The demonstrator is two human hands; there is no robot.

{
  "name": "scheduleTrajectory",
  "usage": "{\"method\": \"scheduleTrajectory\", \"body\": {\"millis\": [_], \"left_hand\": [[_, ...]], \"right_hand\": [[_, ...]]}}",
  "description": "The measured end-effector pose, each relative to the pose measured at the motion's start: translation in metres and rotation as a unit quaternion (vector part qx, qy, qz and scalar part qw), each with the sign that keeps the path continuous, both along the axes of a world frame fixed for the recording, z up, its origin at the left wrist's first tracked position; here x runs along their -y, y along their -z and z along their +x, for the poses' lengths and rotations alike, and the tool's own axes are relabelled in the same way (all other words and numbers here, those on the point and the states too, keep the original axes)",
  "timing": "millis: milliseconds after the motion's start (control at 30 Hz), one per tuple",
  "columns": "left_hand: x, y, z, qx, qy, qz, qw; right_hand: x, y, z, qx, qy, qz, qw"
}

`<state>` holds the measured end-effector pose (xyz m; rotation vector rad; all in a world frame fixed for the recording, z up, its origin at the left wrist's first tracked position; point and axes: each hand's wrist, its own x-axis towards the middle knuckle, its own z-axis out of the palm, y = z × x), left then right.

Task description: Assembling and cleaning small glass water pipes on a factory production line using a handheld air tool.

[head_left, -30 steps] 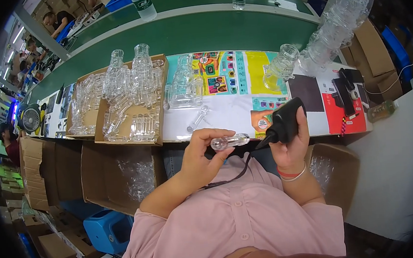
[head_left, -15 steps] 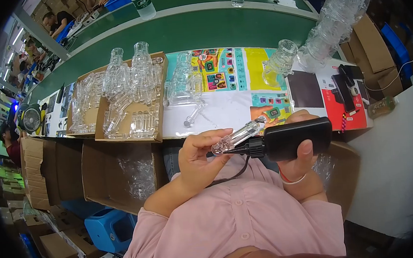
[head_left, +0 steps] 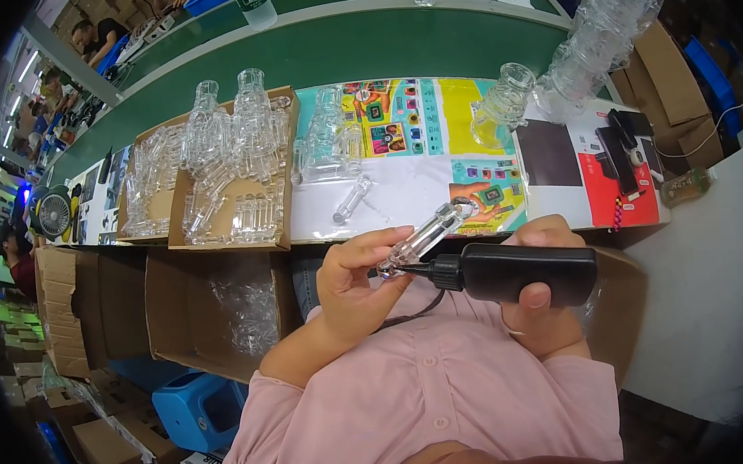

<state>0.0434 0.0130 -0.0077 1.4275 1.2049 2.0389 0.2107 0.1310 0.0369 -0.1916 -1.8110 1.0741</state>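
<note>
The black squeeze bottle (head_left: 514,275), upright a second ago, now lies level in the clenched right hand (head_left: 541,301), its nozzle touching the clear glass tube (head_left: 424,237) that the left hand (head_left: 354,286) pinches above the lap: application seems underway.

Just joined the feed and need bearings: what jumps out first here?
At centre, the left hand holds a clear tube to the nozzle of a black squeeze bottle gripped by the right hand. Behind them, cardboard trays piled with clear glass pieces sit at the left on the table beside a colourful printed mat.
</note>
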Motion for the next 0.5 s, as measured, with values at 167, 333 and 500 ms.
{"method": "scheduleTrajectory", "body": {"millis": [167, 333, 500], "left_hand": [[0.0016, -0.0008, -0.0008, -0.044, -0.019, 0.0, 0.999], [0.0025, -0.0021, -0.0025, -0.071, -0.023, 0.004, 0.997], [0.004, -0.0011, -0.0033, -0.073, -0.025, 0.003, 0.997]], "right_hand": [[0.0026, -0.0024, -0.0054, -0.022, -0.005, -0.059, 0.998], [0.0022, -0.0035, -0.0047, -0.024, -0.013, -0.047, 0.999], [0.0023, -0.0042, -0.0038, -0.02, -0.011, -0.05, 0.998]]}}
